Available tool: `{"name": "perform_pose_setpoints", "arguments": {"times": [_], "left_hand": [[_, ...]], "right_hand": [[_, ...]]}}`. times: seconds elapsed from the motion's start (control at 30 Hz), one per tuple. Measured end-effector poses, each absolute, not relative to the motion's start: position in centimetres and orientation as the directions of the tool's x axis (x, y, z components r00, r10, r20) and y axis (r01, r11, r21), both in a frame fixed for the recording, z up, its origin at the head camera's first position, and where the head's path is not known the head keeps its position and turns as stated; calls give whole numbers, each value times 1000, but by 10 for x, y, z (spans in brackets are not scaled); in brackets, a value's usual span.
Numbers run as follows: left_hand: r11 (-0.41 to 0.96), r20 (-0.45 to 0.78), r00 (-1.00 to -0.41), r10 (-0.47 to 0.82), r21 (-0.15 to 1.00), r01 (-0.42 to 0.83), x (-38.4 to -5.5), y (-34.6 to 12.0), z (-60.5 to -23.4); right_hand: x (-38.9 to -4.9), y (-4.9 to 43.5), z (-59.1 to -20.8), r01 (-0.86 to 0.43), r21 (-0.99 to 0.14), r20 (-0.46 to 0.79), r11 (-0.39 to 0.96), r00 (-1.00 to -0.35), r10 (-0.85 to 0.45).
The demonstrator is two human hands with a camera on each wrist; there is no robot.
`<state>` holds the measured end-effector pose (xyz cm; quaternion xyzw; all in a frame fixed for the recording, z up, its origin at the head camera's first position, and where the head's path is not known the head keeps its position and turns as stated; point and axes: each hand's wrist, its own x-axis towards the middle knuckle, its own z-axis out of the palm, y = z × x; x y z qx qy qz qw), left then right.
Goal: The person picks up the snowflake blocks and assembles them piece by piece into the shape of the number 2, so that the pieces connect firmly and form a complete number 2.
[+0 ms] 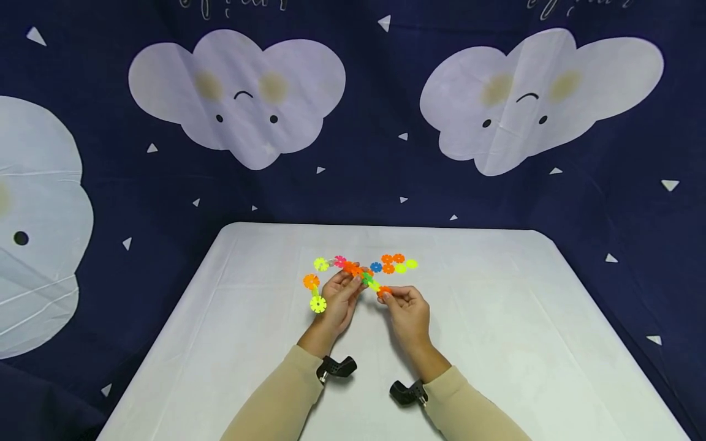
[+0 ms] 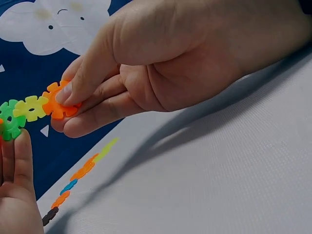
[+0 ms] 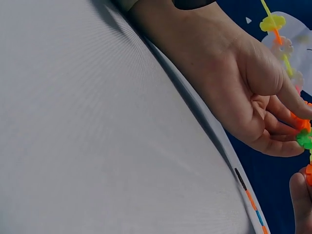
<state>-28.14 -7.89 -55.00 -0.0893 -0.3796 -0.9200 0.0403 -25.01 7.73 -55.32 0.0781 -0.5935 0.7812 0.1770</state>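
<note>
Both hands hold a chain of interlocking notched plastic discs. My left hand grips its middle, with thumb and fingers on the orange discs beside a green disc. My right hand pinches the orange disc at the chain's right end between thumb and fingers. A yellow disc links that one to the green. Left of my left hand the chain bends through pink, whitish, yellow and orange discs toward a lime disc. The left fingers partly cover its middle.
Behind the hands, a row of joined discs lies on the white table: a blue disc, several orange ones and lime ones. A black disc ends the row. A dark blue cloth with clouds hangs beyond the table's far edge.
</note>
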Motion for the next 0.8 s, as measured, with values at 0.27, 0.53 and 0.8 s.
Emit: {"name": "perform_pose_setpoints", "arguments": {"times": [0.27, 0.53, 0.8], "left_hand": [[-656, 249, -969, 11, 733, 181, -279, -77, -551], [-693, 241, -969, -49, 691, 206, -283, -74, -554], [-682, 235, -970, -62, 700, 213, -283, -75, -555]], "right_hand": [[-251, 78, -555, -391, -897, 346, -207, -911, 225], [-251, 77, -556, -412, -893, 378, -183, -905, 194], [-248, 75, -557, -426, -888, 392, -172, -898, 201]]}}
